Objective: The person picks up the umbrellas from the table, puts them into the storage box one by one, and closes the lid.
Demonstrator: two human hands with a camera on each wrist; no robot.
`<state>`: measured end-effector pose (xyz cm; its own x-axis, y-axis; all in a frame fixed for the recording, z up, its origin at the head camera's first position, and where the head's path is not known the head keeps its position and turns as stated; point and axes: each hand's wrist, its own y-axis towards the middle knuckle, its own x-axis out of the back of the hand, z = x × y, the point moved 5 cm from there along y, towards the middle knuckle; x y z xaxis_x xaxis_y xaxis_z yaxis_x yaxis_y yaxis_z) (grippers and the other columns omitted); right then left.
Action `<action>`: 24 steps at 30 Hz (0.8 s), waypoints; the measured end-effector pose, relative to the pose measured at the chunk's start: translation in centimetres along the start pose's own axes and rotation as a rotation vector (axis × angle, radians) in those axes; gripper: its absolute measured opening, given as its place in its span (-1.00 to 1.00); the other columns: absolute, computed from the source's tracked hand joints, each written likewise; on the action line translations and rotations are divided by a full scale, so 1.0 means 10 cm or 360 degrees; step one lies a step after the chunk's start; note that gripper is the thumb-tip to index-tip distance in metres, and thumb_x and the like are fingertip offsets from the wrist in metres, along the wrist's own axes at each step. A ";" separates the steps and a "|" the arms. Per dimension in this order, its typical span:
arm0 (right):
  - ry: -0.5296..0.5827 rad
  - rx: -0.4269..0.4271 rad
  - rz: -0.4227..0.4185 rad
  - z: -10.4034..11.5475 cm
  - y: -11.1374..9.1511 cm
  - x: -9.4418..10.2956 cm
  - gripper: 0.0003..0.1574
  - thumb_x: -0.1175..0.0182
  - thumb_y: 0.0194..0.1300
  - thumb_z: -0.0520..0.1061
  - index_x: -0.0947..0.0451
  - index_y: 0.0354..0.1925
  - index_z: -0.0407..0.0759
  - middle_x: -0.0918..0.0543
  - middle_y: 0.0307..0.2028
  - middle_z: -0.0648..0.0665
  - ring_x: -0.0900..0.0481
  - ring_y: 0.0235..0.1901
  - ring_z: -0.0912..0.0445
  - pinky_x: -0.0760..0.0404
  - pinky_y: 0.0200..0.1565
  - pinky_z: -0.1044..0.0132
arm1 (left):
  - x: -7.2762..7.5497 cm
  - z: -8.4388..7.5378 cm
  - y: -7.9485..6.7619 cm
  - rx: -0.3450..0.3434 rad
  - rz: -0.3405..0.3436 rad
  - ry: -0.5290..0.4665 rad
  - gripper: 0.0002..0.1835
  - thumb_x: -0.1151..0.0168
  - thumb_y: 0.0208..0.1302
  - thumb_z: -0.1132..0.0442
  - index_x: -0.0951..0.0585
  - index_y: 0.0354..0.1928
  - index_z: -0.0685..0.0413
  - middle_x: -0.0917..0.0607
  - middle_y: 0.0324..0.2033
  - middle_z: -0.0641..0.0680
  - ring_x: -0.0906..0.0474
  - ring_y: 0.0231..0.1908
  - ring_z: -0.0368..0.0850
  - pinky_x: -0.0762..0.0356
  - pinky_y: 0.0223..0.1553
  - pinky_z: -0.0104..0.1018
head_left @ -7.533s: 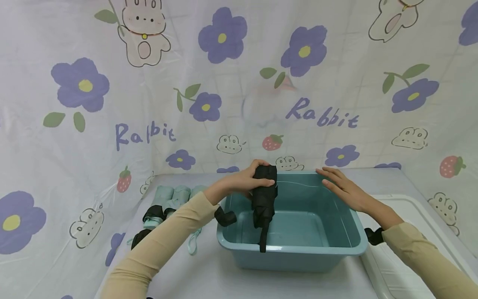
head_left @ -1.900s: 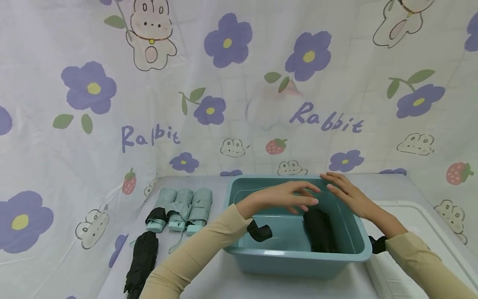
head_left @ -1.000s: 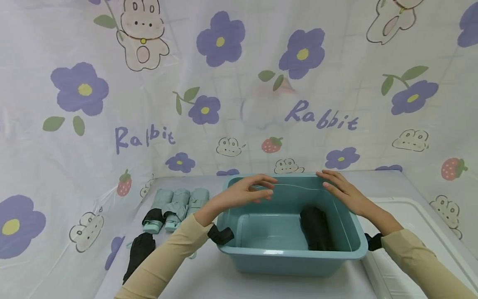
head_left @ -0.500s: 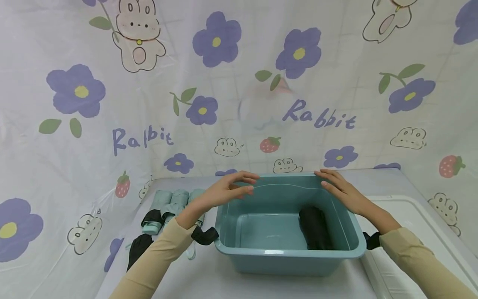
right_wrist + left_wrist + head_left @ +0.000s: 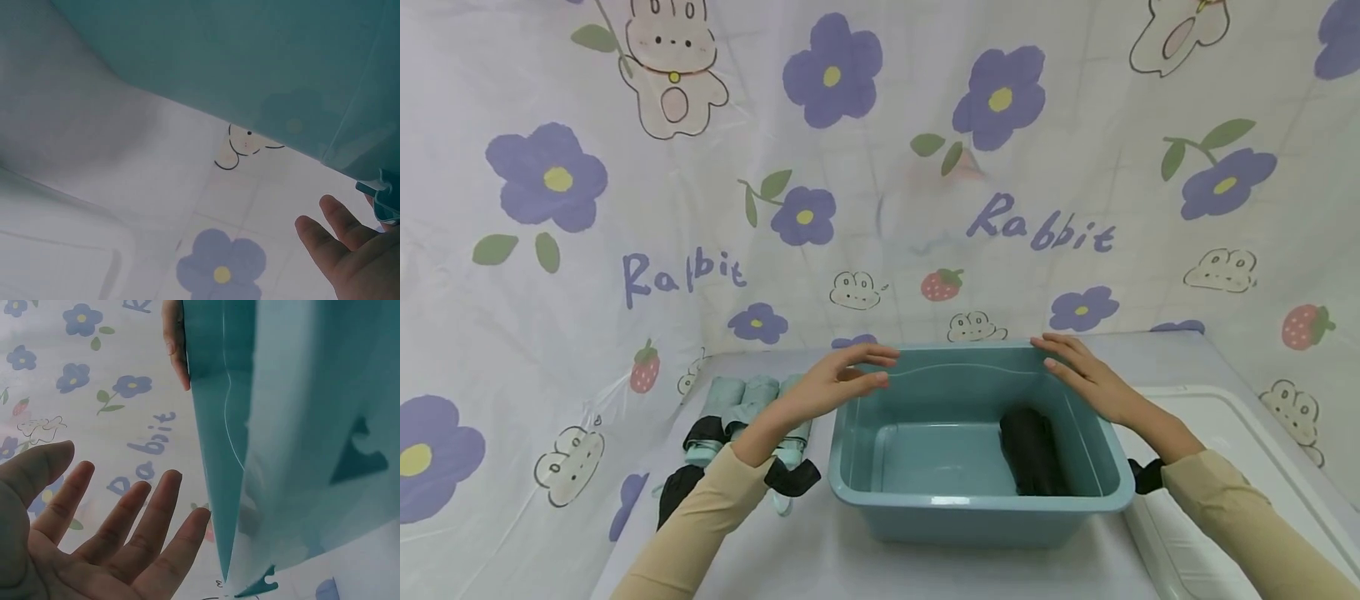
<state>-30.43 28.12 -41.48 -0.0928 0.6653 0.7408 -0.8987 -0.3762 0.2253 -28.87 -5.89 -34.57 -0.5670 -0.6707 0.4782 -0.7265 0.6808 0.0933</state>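
My left hand [image 5: 827, 385] hangs in the air by the left back corner of a blue-green plastic bin [image 5: 977, 502], fingers spread and nothing in them. The left wrist view shows its palm and loose fingers [image 5: 159, 519] beside the bin's wall. On the bin's right back rim lies my right hand [image 5: 1093, 379], its fingers extended. Inside, against the right side, is a black folded umbrella [image 5: 1033, 450]. Left of the bin, several light green folded umbrellas [image 5: 724, 396] lie in a row, partly covered by my left arm. Another black folded umbrella [image 5: 679, 492] lies nearer, mostly hidden by the sleeve.
A white plastic lid [image 5: 1225, 467] lies on the table to the right of the bin, under my right forearm. Behind the table hangs a white curtain [image 5: 865, 167] printed with flowers and rabbits. A black strap [image 5: 792, 477] sits at my left wrist.
Earlier my left hand held a black folded umbrella over the bin; it now lies inside at the right. The left hand has let go and moved left. My right hand stays at the rim.
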 end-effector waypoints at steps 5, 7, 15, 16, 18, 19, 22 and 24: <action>-0.0005 -0.0004 0.0005 0.00 0.01 0.01 -0.40 0.18 0.48 0.00 -0.10 0.39 -0.16 -0.02 0.37 -0.31 -0.01 0.31 -0.33 -0.05 0.12 -0.41 | 0.05 -0.03 -0.09 0.0008 -0.0035 0.0037 -0.61 -0.03 0.37 0.28 -0.41 0.22 0.02 -0.48 0.16 0.10 -0.51 0.07 0.06 -0.51 -0.01 -0.14; -0.0007 -0.0007 0.0003 0.00 0.00 0.00 -0.40 0.18 0.48 0.01 -0.10 0.38 -0.16 -0.03 0.37 -0.31 -0.01 0.31 -0.33 -0.05 0.11 -0.42 | 0.07 0.00 -0.13 0.0017 -0.0058 0.0080 -0.62 -0.04 0.36 0.26 -0.42 0.21 -0.01 -0.48 0.16 0.06 -0.47 0.10 0.02 -0.49 0.01 -0.15; -0.0023 -0.0011 0.0000 0.01 0.00 0.00 -0.40 0.18 0.47 0.01 -0.12 0.38 -0.16 -0.04 0.36 -0.31 -0.02 0.31 -0.33 -0.04 0.10 -0.44 | 0.22 0.35 -0.33 0.0057 -0.0152 0.0205 -0.62 -0.07 0.36 0.17 -0.42 0.20 -0.16 -0.45 0.19 0.00 -0.47 0.07 -0.01 -0.48 -0.02 -0.07; -0.0023 -0.0012 0.0001 0.01 0.00 0.00 -0.40 0.18 0.47 0.01 -0.11 0.38 -0.16 -0.04 0.36 -0.32 -0.02 0.31 -0.33 -0.05 0.10 -0.44 | 0.24 0.39 -0.36 0.0060 -0.0160 0.0216 -0.61 -0.08 0.35 0.15 -0.42 0.21 -0.16 -0.45 0.20 0.00 -0.47 0.07 -0.01 -0.48 -0.02 -0.07; -0.0022 -0.0012 0.0001 0.01 0.00 0.00 -0.40 0.18 0.47 0.01 -0.11 0.38 -0.16 -0.04 0.37 -0.32 -0.02 0.31 -0.34 -0.05 0.10 -0.44 | 0.28 0.42 -0.42 0.0061 -0.0169 0.0242 -0.62 -0.09 0.34 0.10 -0.43 0.20 -0.19 -0.46 0.18 -0.01 -0.49 0.06 -0.01 -0.51 -0.04 -0.09; -0.0020 -0.0010 0.0001 0.01 0.00 0.00 -0.40 0.18 0.47 0.00 -0.11 0.38 -0.17 -0.04 0.37 -0.32 -0.01 0.31 -0.34 -0.05 0.10 -0.44 | 0.29 0.43 -0.45 0.0062 -0.0171 0.0247 -0.62 -0.09 0.34 0.09 -0.43 0.19 -0.19 -0.46 0.18 -0.01 -0.49 0.06 -0.01 -0.51 -0.05 -0.10; -0.0019 -0.0005 -0.0002 0.00 0.00 0.01 -0.41 0.18 0.48 0.00 -0.12 0.38 -0.16 -0.04 0.37 -0.31 -0.01 0.31 -0.33 -0.05 0.10 -0.44 | 0.34 0.46 -0.55 0.0081 -0.0177 0.0273 -0.63 -0.09 0.33 0.05 -0.44 0.17 -0.22 -0.48 0.15 -0.03 -0.50 0.05 -0.01 -0.52 -0.05 -0.12; -0.0018 -0.0005 -0.0003 0.00 0.00 0.00 -0.41 0.18 0.48 0.00 -0.11 0.38 -0.15 -0.04 0.37 -0.31 -0.02 0.31 -0.33 -0.05 0.10 -0.44 | 0.37 0.51 -0.63 0.0112 -0.0174 0.0296 -0.63 -0.09 0.33 0.03 -0.44 0.16 -0.27 -0.48 0.15 -0.05 -0.50 0.05 -0.03 -0.52 -0.05 -0.14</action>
<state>-30.45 28.13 -41.47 -0.0865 0.6585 0.7476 -0.9001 -0.3733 0.2246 -28.40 -14.15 -37.80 -0.4069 -0.6688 0.6222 -0.8087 0.5805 0.0951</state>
